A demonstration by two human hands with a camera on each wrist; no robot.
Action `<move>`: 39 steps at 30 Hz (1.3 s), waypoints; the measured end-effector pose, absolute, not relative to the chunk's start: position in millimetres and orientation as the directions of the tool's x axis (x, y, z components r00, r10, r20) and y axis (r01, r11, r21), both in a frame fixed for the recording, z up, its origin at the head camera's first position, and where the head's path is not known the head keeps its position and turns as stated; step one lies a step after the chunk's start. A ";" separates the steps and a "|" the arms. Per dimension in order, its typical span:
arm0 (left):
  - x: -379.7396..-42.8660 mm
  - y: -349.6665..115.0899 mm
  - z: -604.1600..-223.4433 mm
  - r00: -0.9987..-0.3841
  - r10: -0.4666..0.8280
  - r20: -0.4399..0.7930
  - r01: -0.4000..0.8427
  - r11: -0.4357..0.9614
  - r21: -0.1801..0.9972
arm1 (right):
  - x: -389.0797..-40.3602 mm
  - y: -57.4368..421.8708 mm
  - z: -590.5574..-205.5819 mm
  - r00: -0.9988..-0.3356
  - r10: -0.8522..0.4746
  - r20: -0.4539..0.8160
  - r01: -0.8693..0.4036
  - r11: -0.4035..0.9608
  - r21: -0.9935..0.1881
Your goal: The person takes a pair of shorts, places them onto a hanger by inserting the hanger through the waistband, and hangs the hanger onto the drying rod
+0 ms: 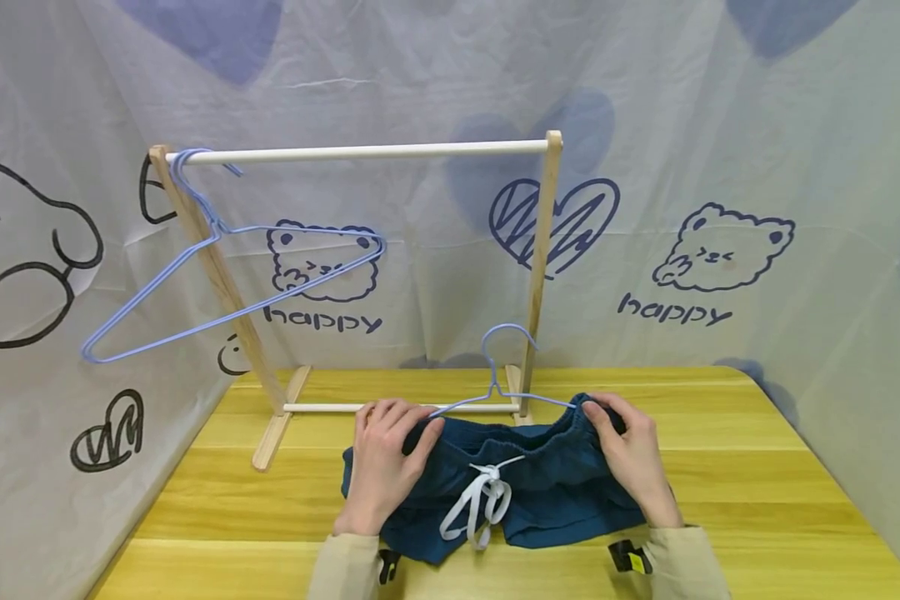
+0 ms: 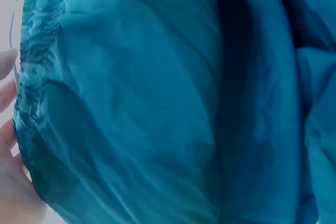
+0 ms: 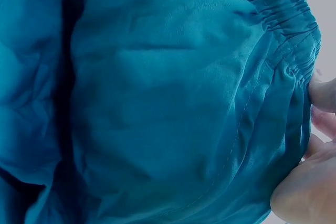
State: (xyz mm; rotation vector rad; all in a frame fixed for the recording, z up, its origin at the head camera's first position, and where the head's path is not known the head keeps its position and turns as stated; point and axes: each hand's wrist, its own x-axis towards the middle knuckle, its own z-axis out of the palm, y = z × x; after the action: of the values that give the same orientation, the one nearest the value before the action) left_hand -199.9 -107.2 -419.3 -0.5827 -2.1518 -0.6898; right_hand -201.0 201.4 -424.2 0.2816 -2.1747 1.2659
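Note:
Dark blue shorts (image 1: pixel 570 487) with a gathered elastic waistband and a white drawstring (image 1: pixel 487 500) tied in a bow are held up low over the table. A light-blue wire hanger (image 1: pixel 492 362) has its hook upward, and its shoulders run down to the waistband. My left hand (image 1: pixel 386 458) grips the waistband's left end together with the hanger's arm. At the other end, my right hand (image 1: pixel 633 450) pinches the waistband where the hanger's right arm goes in. Both wrist views are mostly filled by the shorts' fabric (image 2: pixel 136 98), with fingers at the edge. The hanger's lower bar is hidden.
Behind stands a small wooden rack with a white top rail (image 1: pixel 360 152). Light-blue hangers (image 1: pixel 157 287) hang at its left end, jutting forward and left. The wooden table (image 1: pixel 757 500) reaches a printed cloth backdrop (image 1: pixel 435 292).

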 end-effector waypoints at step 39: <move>-210.8 -101.9 -354.4 -0.825 0.003 0.565 0.431 0.652 0.625 | -281.6 180.7 -311.3 -0.862 -0.105 0.497 -0.499 0.356 -0.790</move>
State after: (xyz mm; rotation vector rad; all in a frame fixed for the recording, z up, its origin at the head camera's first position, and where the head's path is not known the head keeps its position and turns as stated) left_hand -210.8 -101.9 -354.4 -0.3369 -2.3417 -1.0742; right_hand -281.6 180.7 -311.3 0.5296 -2.2632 1.5093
